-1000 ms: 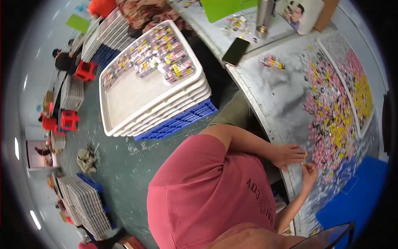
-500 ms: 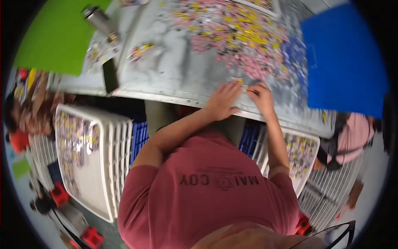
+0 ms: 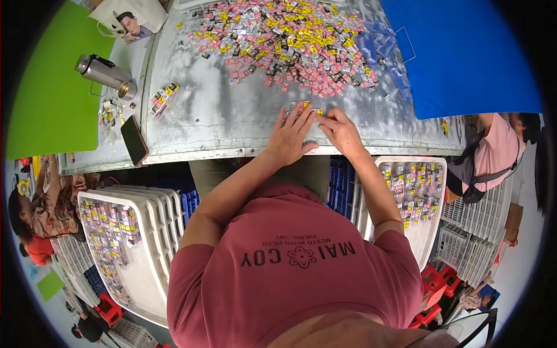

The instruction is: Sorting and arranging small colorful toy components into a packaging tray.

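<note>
My left hand [image 3: 292, 136] lies flat near the front edge of the metal-topped table, its fingers spread over a short row of small pink and yellow packets [image 3: 299, 105]. Close on its right, my right hand [image 3: 342, 133] has its thumb and fingers pinched together at a small yellow packet [image 3: 319, 111] by the end of that row. My fingers partly cover both the row and this packet. Just beyond my hands spreads a large heap of loose small packets [image 3: 301, 43], pink, yellow, black and white.
Left on the table are a bundle of packets [image 3: 164, 100], a phone [image 3: 134, 140], a steel flask [image 3: 104, 71] and a paper bag [image 3: 130, 20]. A blue panel [image 3: 464, 58] stands right, a green one [image 3: 52, 87] left. Stacked white trays [image 3: 136, 278] flank me; people sit on both sides.
My right hand has come left, bringing its pinched fingertips up to the row under my left hand. The left fingers have spread wider. The whole view has shifted and become sharper.
</note>
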A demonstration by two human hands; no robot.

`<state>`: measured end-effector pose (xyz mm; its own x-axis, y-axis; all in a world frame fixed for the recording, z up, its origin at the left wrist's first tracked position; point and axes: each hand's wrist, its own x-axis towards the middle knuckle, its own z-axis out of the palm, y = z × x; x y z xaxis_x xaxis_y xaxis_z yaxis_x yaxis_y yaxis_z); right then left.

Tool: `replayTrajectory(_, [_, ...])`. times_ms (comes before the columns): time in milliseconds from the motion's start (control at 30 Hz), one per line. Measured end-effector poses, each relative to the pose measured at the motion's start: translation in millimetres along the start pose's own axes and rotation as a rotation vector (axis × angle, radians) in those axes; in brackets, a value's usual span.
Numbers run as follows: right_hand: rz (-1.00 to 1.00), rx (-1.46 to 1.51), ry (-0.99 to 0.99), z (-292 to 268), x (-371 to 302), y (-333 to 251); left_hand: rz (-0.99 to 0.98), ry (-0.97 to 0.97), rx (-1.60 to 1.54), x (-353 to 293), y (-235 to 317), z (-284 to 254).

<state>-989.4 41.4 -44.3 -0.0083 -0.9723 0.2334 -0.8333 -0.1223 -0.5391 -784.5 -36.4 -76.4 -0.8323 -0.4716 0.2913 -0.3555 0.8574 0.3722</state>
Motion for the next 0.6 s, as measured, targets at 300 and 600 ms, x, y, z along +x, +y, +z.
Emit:
replayTrajectory(300, [0.288, 0.153, 0.251, -5, -18, 26, -0.06, 0.107, -0.031, 13, -25, -12])
replayTrajectory(600, [0.283, 0.055, 0.398, 15, -20, 31, 0.045, 0.141, -0.016, 47, -19, 1])
